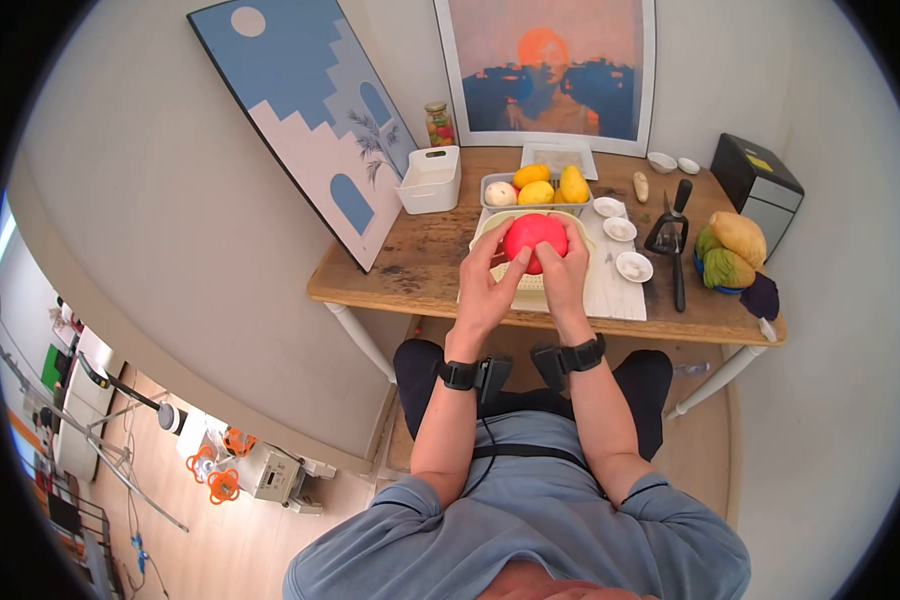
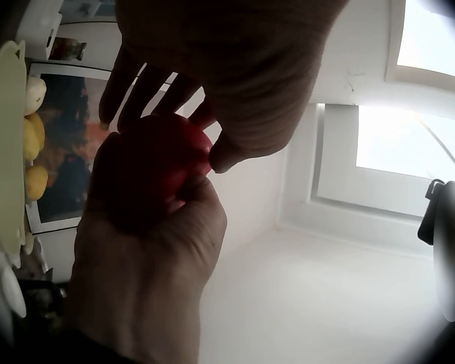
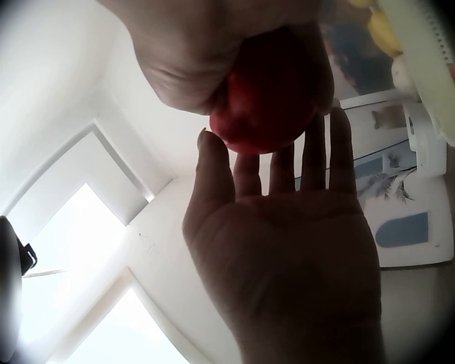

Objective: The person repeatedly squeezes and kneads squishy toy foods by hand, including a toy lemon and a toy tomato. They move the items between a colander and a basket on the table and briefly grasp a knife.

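A smooth, round red fruit point(image 1: 537, 238) is held above a cream perforated basket point(image 1: 480, 240). My right hand point(image 1: 567, 280) grips it from the right, fingers curled round it and thumb on the near side. On the other side is my left hand point(image 1: 484, 290), its fingers mostly straight and the thumb tip at the fruit. In the left wrist view, the left thumb meets the fruit point(image 2: 148, 167) while the other left fingers spread behind it. The right wrist view has the open left palm point(image 3: 288, 258) facing the camera, fingertips right at the fruit's edge.
Behind the basket, a grey tray point(image 1: 490, 184) holds yellow fruits and a white round one. To the right lie small white dishes point(image 1: 634, 267), a black-handled tool point(image 1: 670, 235) and a blue bowl point(image 1: 712, 281) of produce. A white bin point(image 1: 430, 190) stands left.
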{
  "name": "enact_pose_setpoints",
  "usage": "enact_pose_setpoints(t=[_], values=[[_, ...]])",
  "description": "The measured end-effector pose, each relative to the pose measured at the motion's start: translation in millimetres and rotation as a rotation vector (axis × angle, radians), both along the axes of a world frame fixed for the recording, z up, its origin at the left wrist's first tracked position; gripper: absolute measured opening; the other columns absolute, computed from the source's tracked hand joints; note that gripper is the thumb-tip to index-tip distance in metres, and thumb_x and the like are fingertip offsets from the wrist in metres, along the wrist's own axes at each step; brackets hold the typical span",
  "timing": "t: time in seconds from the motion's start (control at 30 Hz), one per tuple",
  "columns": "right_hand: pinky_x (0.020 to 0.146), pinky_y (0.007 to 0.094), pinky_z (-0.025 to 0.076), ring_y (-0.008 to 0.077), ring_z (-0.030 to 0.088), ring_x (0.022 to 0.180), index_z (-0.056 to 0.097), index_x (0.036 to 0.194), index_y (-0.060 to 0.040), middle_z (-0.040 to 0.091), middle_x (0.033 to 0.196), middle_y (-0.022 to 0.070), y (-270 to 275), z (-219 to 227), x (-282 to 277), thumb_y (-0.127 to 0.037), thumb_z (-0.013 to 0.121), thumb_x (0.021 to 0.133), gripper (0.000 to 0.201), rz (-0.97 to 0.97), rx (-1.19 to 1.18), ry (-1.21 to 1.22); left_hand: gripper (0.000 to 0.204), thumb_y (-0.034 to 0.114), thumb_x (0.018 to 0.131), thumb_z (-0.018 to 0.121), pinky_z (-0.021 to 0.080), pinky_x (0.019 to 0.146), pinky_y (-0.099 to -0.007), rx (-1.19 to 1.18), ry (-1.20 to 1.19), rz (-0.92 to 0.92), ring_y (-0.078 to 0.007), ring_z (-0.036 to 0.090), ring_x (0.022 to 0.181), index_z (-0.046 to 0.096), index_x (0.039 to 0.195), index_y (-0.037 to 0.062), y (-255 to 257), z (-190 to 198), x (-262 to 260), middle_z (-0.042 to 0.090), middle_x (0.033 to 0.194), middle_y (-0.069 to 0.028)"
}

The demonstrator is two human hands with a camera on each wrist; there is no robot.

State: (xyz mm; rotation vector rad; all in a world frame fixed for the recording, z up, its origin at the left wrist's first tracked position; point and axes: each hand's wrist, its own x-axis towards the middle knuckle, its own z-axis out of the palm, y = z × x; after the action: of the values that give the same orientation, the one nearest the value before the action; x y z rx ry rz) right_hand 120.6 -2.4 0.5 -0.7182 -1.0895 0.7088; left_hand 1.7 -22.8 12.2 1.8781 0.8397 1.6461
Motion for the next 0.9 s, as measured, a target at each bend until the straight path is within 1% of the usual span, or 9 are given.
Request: enact_pose_setpoints(t=[0.17,0.27,0.43,0.5,0.53,0.6,0.67,0.77,0.9], values=[[0.081,0.0328,0.050,0.0227,0.063,0.090,0.051,0.121,0.0044,0.064,0.099,0.0179,-8,7,-8,-0.008,0.057,0.076,0.047,-0.035,0.021,-0.131,0.042,0.015,0.093,0.060,0.050,0.083,-0.0287,0.003,-0.066,0.069,-0.0162,0.060,0.097,0.050,0.130,-0.0013,5,-3,-3,0.060,0.117,-0.0125],[0.082,0.0331,0.050,0.0237,0.063,0.092,0.049,0.123,0.0035,0.064,0.101,0.0191,-8,8,-7,-0.009,0.058,0.078,0.048,-0.018,0.035,-0.194,0.039,0.016,0.091,0.061,0.050,0.082,-0.0314,-0.002,-0.120,0.093,-0.0205,0.060,0.099,0.053,0.125,-0.0023,4,-4,-3,0.060,0.112,-0.0140],[0.086,0.0320,0.048,0.0223,0.062,0.097,0.047,0.127,0.0025,0.062,0.108,0.0183,-10,9,-1,-0.008,0.058,0.081,0.049,0.061,0.065,-0.231,0.039,0.015,0.092,0.060,0.050,0.082,-0.0308,-0.004,-0.128,0.088,-0.0201,0.060,0.100,0.052,0.125,-0.0023,2,-4,-4,0.060,0.113,-0.0140],[0.087,0.0311,0.047,0.0200,0.059,0.103,0.043,0.131,0.0034,0.058,0.117,0.0170,-12,12,2,-0.008,0.057,0.083,0.052,0.191,0.056,-0.196,0.039,0.015,0.092,0.060,0.050,0.082,-0.0306,0.000,-0.127,0.094,-0.0197,0.059,0.101,0.052,0.126,-0.0024,3,-4,-4,0.059,0.114,-0.0141],[0.087,0.0311,0.047,0.0200,0.059,0.103,0.043,0.131,0.0034,0.058,0.117,0.0170,-11,11,5,-0.008,0.057,0.083,0.052,0.192,0.058,-0.195,0.038,0.015,0.093,0.059,0.050,0.081,-0.0298,0.023,-0.164,0.096,-0.0182,0.059,0.099,0.052,0.126,-0.0025,6,-7,-4,0.059,0.114,-0.0134],[0.089,0.0300,0.047,0.0186,0.055,0.108,0.040,0.136,0.0047,0.053,0.126,0.0161,-8,8,11,-0.008,0.057,0.083,0.056,0.404,0.081,-0.102,0.038,0.015,0.094,0.058,0.049,0.081,-0.0289,0.046,-0.201,0.096,-0.0167,0.059,0.098,0.052,0.126,-0.0025,8,-9,-5,0.060,0.115,-0.0127],[0.088,0.0300,0.047,0.0188,0.055,0.110,0.038,0.137,0.0052,0.052,0.127,0.0166,-5,5,10,-0.008,0.057,0.083,0.058,0.388,0.082,-0.137,0.036,0.015,0.095,0.055,0.048,0.081,-0.0270,-0.020,-0.278,0.048,-0.0135,0.058,0.095,0.052,0.126,-0.0027,7,-8,-8,0.061,0.113,-0.0112],[0.088,0.0301,0.048,0.0192,0.054,0.111,0.038,0.137,0.0056,0.051,0.128,0.0170,-6,5,5,-0.010,0.058,0.083,0.059,0.359,0.094,-0.181,0.035,0.015,0.096,0.054,0.048,0.081,-0.0258,0.002,-0.275,0.077,-0.0119,0.058,0.094,0.053,0.126,-0.0030,8,-8,-10,0.062,0.109,-0.0100],[0.085,0.0298,0.049,0.0189,0.056,0.109,0.039,0.136,0.0057,0.053,0.125,0.0173,-7,6,3,-0.010,0.059,0.083,0.059,0.325,0.095,-0.211,0.035,0.016,0.096,0.054,0.048,0.082,-0.0256,0.017,-0.294,0.078,-0.0121,0.058,0.095,0.053,0.125,-0.0034,10,-9,-11,0.062,0.109,-0.0101]])
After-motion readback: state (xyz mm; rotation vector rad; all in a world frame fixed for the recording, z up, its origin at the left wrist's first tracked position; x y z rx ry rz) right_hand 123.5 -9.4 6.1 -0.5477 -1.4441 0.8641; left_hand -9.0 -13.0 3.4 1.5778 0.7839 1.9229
